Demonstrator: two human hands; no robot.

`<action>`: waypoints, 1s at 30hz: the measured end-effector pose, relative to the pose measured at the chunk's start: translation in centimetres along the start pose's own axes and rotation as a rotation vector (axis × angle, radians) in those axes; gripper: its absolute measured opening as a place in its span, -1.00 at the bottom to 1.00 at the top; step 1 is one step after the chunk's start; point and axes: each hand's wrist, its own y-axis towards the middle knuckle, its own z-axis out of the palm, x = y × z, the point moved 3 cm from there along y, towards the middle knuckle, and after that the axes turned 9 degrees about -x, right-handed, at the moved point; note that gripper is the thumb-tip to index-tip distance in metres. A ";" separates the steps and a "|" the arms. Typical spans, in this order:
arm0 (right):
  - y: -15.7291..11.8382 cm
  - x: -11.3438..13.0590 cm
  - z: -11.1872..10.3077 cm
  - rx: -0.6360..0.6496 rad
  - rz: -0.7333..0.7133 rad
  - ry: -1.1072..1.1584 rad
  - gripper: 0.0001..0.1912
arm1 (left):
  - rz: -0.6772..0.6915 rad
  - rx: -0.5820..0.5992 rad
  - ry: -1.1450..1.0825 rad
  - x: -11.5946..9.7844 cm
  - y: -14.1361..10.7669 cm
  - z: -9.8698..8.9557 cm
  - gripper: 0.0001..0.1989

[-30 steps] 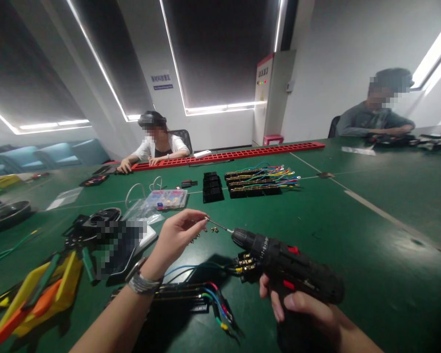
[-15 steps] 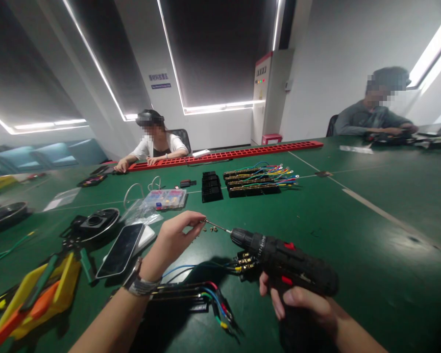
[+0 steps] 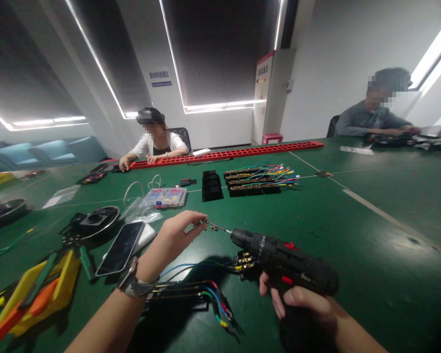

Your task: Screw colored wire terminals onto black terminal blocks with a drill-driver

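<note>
My right hand (image 3: 301, 304) is wrapped round the grip of a black cordless drill (image 3: 279, 257), whose long thin bit (image 3: 218, 227) points left. At the bit's tip, my left hand (image 3: 176, 235) pinches with thumb and forefinger a small brass-coloured piece, probably a screw (image 3: 206, 221); the fingers partly hide it. A few small brass screws (image 3: 213, 228) lie on the table just behind the bit. Below the drill sits a black terminal block (image 3: 245, 261) with brass contacts and blue and black wires. Nearer me lies another black strip (image 3: 183, 294) with coloured wires, partly behind my left forearm.
Wired terminal strips (image 3: 253, 181) and black blocks (image 3: 212, 185) stand ahead on the green table. To the left are a parts box (image 3: 166, 197), a phone (image 3: 120, 249), and a yellow holder (image 3: 64, 279) with pliers. Two people (image 3: 156, 135) sit across, beyond a red slotted rail (image 3: 224, 156).
My left hand has shifted very slightly at the bit's tip, and more of the small brass piece shows. The drill and my right hand stay in place.
</note>
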 end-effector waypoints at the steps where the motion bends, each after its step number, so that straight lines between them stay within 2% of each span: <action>1: 0.0 -0.1 0.0 0.002 0.000 -0.001 -0.52 | -0.002 0.000 0.006 0.0 0.0 0.1 -0.79; 6: -0.1 -0.1 0.0 0.009 0.005 -0.001 -0.52 | -0.012 0.008 0.016 0.6 -0.3 0.4 -0.73; 11: -0.2 0.3 -0.3 -0.001 0.017 -0.006 -0.52 | -0.071 -0.016 0.070 1.5 -0.5 0.4 -0.49; 13: -0.1 0.3 -0.6 0.007 0.010 0.024 -0.53 | -0.125 0.025 0.111 1.4 -0.6 0.6 -0.54; 15: 0.0 0.4 -0.8 0.010 -0.009 0.082 -0.53 | -0.139 0.123 0.125 0.5 -0.8 1.3 -0.69; 17: 0.1 0.6 -1.0 0.009 -0.033 0.142 -0.54 | -0.079 0.268 0.112 -1.2 -1.3 2.6 -0.79; 20: 0.2 0.9 -1.0 -0.010 -0.052 0.187 -0.56 | 0.050 0.520 0.103 -4.2 -2.6 5.3 -0.82; 23: 0.1 1.2 -0.9 -0.020 -0.044 0.200 -0.57 | 0.113 0.644 0.189 -6.1 -3.9 7.8 -0.78; 26: 0.0 1.1 -1.0 -0.018 -0.042 0.210 -0.57 | 0.138 0.622 0.256 -6.4 -4.8 9.3 -0.80; 29: 0.0 1.0 -1.0 -0.014 -0.035 0.200 -0.56 | 0.163 0.566 0.276 -6.2 -5.1 9.9 -0.93; 30: 0.0 1.1 -0.9 -0.015 -0.033 0.195 -0.56 | 0.181 0.550 0.275 -6.1 -5.2 9.9 -0.91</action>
